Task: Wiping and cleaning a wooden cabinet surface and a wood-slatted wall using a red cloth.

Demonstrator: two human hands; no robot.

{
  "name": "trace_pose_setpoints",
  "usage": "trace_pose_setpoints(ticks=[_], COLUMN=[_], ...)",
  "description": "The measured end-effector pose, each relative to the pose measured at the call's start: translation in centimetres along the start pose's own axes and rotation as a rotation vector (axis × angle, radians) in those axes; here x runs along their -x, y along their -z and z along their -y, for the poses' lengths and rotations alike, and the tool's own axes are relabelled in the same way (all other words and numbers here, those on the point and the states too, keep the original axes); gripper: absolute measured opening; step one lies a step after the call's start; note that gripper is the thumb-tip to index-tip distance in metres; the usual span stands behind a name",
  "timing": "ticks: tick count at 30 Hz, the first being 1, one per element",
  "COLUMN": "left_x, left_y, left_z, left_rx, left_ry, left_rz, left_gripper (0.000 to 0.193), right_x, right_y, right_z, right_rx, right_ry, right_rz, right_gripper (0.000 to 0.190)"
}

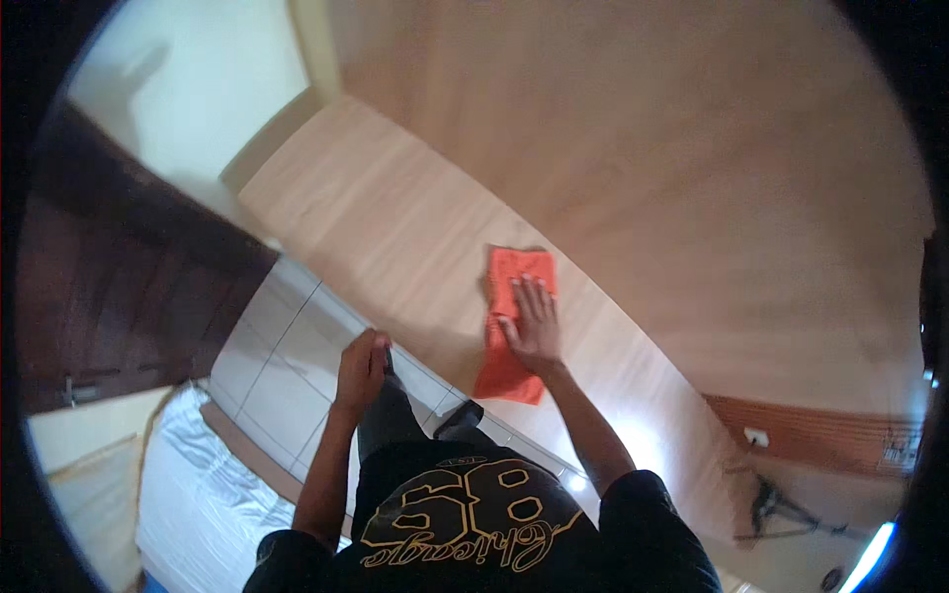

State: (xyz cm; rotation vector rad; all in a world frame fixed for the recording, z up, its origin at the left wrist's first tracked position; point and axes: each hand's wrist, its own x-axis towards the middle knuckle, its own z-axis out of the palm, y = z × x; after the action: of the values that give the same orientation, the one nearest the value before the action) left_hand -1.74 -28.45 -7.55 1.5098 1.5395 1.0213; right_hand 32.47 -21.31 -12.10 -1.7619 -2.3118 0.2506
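My right hand (535, 326) lies flat with spread fingers on an orange cloth (511, 378), pressing it against a long wood-grain surface (400, 215). The cloth is spread lengthwise, its near end close to the front edge of the surface. At that same edge, to the left, my left hand (361, 370) has its fingers curled in. Nothing can be made out inside it, though its palm side is hidden.
A tall wood-grain panel (630, 148) rises behind the surface. White floor tiles (289, 385) run below its front edge. A dark wooden door (133, 282) stands left, a plastic-covered mattress (215, 497) lower left. A wall socket (756, 437) is at right.
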Motion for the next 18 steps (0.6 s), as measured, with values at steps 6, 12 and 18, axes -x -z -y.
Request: trace_pose_setpoints(ticks=[6, 12, 18], left_x=[10.6, 13.8, 7.8], left_y=[-11.1, -19.5, -24.8], left_z=[-4.9, -9.3, -10.6], left_rx=[-0.038, 0.114, -0.15], left_ry=[-0.186, -0.294, -0.552], left_rz=[0.208, 0.541, 0.92], left_gripper=[0.028, 0.008, 0.03], right_x=[26.3, 36.4, 32.4], right_y=[7.6, 5.8, 4.6], right_z=[-16.7, -19.8, -17.3], right_rx=[0.119, 0.167, 0.163], right_ry=[-0.628, -0.981, -1.086], right_rz=[-0.192, -0.376, -0.496], right_gripper=[0.07, 0.071, 0.069])
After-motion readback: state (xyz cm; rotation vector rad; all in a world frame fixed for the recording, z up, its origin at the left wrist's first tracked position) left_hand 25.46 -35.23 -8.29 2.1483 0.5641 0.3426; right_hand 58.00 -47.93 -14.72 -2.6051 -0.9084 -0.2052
